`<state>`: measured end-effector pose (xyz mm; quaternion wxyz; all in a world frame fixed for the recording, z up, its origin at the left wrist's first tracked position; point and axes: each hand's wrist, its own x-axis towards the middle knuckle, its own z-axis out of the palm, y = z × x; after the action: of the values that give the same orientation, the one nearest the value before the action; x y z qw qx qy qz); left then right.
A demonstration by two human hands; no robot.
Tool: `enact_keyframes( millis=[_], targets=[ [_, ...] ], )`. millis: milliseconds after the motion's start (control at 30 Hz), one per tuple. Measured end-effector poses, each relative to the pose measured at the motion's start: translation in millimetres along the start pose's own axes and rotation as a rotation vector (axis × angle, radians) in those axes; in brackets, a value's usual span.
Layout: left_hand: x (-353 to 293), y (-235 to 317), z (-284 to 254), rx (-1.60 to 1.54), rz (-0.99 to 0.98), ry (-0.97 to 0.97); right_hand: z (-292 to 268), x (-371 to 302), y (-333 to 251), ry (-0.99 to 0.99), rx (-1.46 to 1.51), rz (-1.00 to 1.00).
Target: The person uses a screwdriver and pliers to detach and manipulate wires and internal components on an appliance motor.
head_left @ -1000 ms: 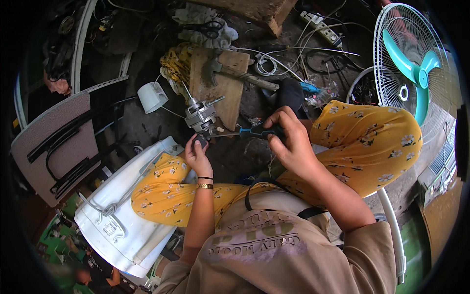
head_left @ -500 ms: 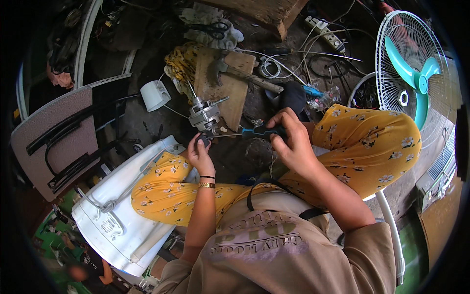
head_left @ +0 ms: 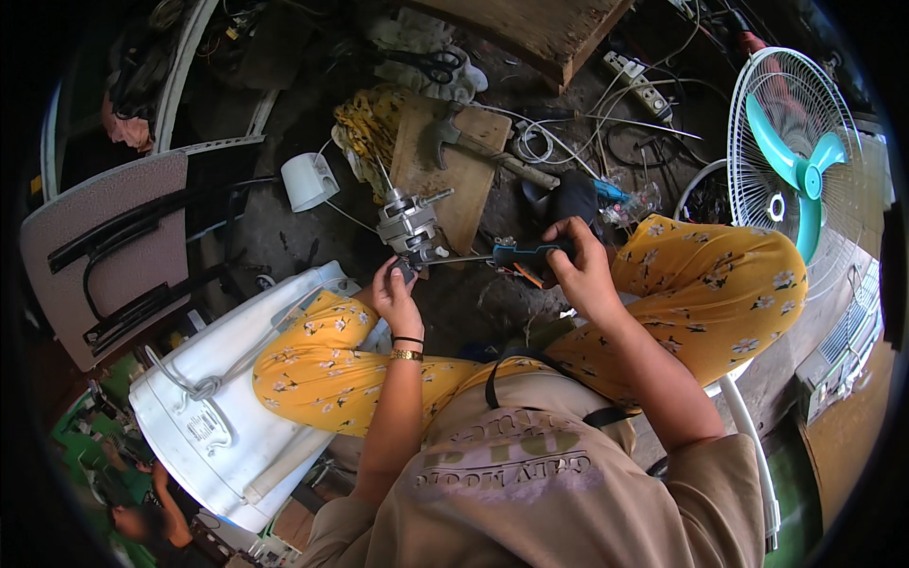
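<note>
Head view: left hand (head_left: 396,298) pinches small fan motor (head_left: 409,227), right hand (head_left: 578,270) grips screwdriver (head_left: 492,254) fully closed. Tip may slip off screw, jabbing left fingers.

bare shiny metal motor (head_left: 407,227); rough matt wooden board (head_left: 453,175); screwdriver (head_left: 511,256) handle seemingly dark plastic; glossy white plastic tub (head_left: 227,417)

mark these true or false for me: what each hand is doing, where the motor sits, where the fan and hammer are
1. The right hand grips a screwdriver. True.
2. The left hand rests on the white cup. False: it touches the small motor; the cup stands apart.
3. The fan with teal blades stands on the person's left. False: it is on the right.
4. A hammer lies on the wooden board. True.
</note>
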<state>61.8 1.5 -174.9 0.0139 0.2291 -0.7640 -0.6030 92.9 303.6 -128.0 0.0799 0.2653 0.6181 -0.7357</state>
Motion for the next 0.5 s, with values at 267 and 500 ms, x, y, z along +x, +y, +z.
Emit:
enact_keyframes(
  millis=[267, 500],
  targets=[
    [0, -5, -8, 0.003, 0.034, -0.135, -15, 16, -38, -0.209, -0.387, -0.154],
    [-8, -3, 1, -0.189, 0.021, -0.138, -33, 30, 7, -0.241, 0.029, 0.128]
  ],
)
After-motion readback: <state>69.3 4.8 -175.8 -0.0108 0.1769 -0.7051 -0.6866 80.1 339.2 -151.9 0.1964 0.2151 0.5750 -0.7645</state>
